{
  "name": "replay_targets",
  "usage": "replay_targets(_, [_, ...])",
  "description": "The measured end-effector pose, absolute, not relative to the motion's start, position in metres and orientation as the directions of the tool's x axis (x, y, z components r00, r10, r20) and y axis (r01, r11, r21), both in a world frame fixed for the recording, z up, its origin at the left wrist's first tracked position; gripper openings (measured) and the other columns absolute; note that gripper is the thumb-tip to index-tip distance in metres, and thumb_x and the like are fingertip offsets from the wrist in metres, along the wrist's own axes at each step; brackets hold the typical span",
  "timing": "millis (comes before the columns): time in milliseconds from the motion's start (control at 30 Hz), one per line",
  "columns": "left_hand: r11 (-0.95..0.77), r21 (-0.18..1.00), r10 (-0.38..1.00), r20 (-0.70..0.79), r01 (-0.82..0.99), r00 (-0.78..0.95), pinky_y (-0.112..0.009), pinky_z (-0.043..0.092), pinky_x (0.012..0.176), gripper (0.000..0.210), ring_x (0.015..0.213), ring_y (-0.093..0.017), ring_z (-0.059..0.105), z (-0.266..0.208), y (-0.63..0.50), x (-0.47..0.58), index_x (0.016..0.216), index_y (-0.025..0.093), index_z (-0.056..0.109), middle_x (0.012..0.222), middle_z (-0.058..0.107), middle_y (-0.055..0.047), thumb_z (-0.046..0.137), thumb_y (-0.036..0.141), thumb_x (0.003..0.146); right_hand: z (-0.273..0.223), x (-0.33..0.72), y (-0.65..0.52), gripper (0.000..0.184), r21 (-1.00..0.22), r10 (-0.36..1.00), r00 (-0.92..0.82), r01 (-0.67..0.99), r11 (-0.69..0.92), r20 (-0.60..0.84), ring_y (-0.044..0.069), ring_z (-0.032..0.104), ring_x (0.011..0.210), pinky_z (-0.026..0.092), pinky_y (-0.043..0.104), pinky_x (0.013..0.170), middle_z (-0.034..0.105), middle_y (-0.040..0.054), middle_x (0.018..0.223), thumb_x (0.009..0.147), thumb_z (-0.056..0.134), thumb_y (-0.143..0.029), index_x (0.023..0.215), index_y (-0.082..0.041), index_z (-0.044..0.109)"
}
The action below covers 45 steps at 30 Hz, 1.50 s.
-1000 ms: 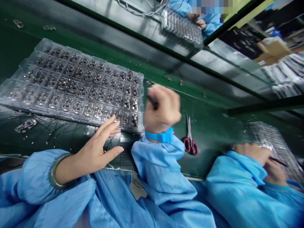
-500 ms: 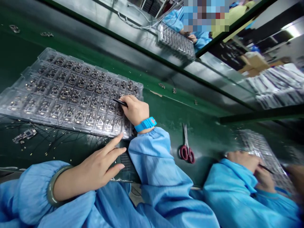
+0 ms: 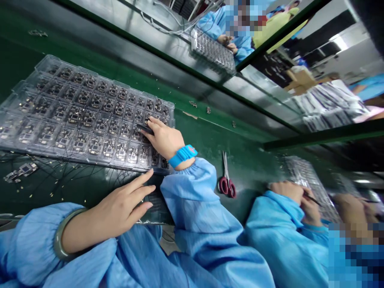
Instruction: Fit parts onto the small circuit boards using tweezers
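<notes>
The right grip (image 3: 166,140) is closed round a dark slim tool (image 3: 146,129), which sticks out leftward from between thumb and fingers; whether the tip touches anything below is hard to tell. Under this grip lies a clear plastic tray (image 3: 102,162), stretching away to its left, with small circuit boards (image 3: 95,145) sitting in its compartments; the fingers hide a few of the compartments toward the right end. Just behind the right grip, a blue band (image 3: 182,157) circles the wrist. The left grip (image 3: 115,212) is open and holds nothing, its fingers spread and pointing right, nearer the body than the right grip. Its index fingertip is just beside the tray's near edge, though contact cannot be made out. A green bracelet (image 3: 60,240) rings the wrist behind it. Ahead of the left grip and to its left, thin black wires (image 3: 70,170) lie along the tray's near side, and a loose board (image 3: 25,170) rests farther left on the green bench (image 3: 252,168). To the right of the right grip, well apart from it, lie red-handled scissors (image 3: 226,176), blades pointing away from the body. Farther right, a co-worker's hand (image 3: 289,190) is near another tray (image 3: 309,180).
</notes>
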<state>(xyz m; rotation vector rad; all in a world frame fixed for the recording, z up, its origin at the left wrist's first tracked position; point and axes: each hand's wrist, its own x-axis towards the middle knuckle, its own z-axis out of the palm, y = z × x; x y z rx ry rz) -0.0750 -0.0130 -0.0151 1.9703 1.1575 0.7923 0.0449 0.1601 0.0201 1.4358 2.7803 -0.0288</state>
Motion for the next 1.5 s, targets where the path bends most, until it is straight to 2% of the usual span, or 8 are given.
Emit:
replay_targets(100, [-0.344,0.819,0.898,0.144,0.459,0.416,-0.044,0.041,0.110,0.036,0.135,-0.026,0.042,-0.015,-0.014,-0.076,0.129,0.013,0.054,0.151,0.037,-0.016,0.044,0.026,0.096,0.031,0.045,0.160,0.038,-0.036,0.814,-0.580,0.814,0.579,-0.033,0.028,0.065,0.107,0.057,0.042,0.083,0.055,0.0053,0.139,0.093,0.050,-0.041,0.122,-0.019,0.062])
replay_targets(300, [-0.260,0.895,0.922,0.119,0.362,0.370,-0.039,0.053,0.098,0.030,0.116,-0.023,0.060,-0.012,-0.013,-0.076,0.121,0.015,0.059,0.139,0.052,-0.015,0.046,0.025,0.095,0.050,0.024,0.166,0.026,-0.098,0.767,-0.623,0.762,0.640,0.157,0.023,0.066,0.102,0.054,0.034,0.079,0.062,0.0049,0.128,0.091,0.054,-0.024,0.115,-0.021,0.064])
replay_targets(600, [-0.274,0.929,0.926,0.185,0.249,0.330,-0.035,0.054,0.094,0.025,0.107,-0.021,0.064,-0.010,-0.010,-0.076,0.113,0.016,0.062,0.115,0.066,-0.012,0.045,0.024,0.096,0.015,-0.028,0.207,0.031,-0.236,0.672,-0.736,0.640,0.731,0.087,0.022,0.061,0.106,0.047,0.031,0.085,0.065,0.0066,0.118,0.091,0.055,-0.036,0.115,-0.019,0.064])
replay_targets(1000, [-0.278,0.933,0.923,0.194,0.228,0.332,-0.034,0.055,0.089,0.023,0.098,-0.020,0.066,-0.008,-0.009,-0.075,0.107,0.015,0.064,0.106,0.069,-0.011,0.045,0.021,0.095,0.026,-0.042,0.219,0.046,-0.162,0.694,-0.717,0.693,0.703,-0.059,0.026,0.060,0.108,0.047,0.034,0.087,0.061,0.0114,0.123,0.085,0.065,-0.040,0.124,-0.017,0.059])
replay_targets(1133, [-0.296,0.928,0.920,0.213,0.227,0.328,-0.034,0.055,0.089,0.022,0.099,-0.020,0.066,-0.011,-0.008,-0.075,0.105,0.016,0.065,0.106,0.069,-0.010,0.045,0.020,0.095,0.029,-0.042,0.216,0.034,-0.098,0.635,-0.770,0.638,0.764,-0.056,0.027,0.061,0.106,0.047,0.035,0.084,0.066,0.0108,0.116,0.088,0.059,-0.039,0.113,-0.017,0.066])
replay_targets(1267, [-0.232,0.949,0.958,0.184,0.215,0.222,-0.033,0.054,0.086,0.022,0.093,-0.018,0.066,-0.014,-0.009,-0.075,0.110,0.017,0.062,0.104,0.070,-0.009,0.048,0.023,0.095,0.036,-0.030,0.205,0.027,-0.054,0.623,-0.782,0.621,0.782,0.012,0.024,0.062,0.107,0.046,0.032,0.083,0.067,0.0081,0.119,0.092,0.051,-0.025,0.114,-0.019,0.064])
replay_targets(1400, [-0.020,0.999,1.000,0.019,-0.042,-0.009,-0.031,0.056,0.080,0.029,0.083,-0.016,0.068,-0.013,-0.007,-0.073,0.119,0.017,0.056,0.109,0.069,-0.010,0.051,0.031,0.094,0.061,0.001,0.175,0.024,-0.045,0.615,-0.762,0.620,0.783,0.202,0.021,0.064,0.103,0.048,0.029,0.079,0.069,0.0076,0.112,0.092,0.050,-0.020,0.111,-0.017,0.064])
replay_targets(1500, [0.087,0.907,0.990,-0.123,-0.413,-0.062,-0.033,0.057,0.080,0.039,0.090,-0.018,0.069,-0.008,-0.002,-0.072,0.119,0.013,0.055,0.113,0.068,-0.014,0.043,0.042,0.097,0.082,0.035,0.136,0.021,-0.021,0.516,-0.787,0.542,0.840,0.338,0.017,0.067,0.093,0.051,0.026,0.075,0.071,0.0048,0.105,0.093,0.046,-0.020,0.099,-0.018,0.066])
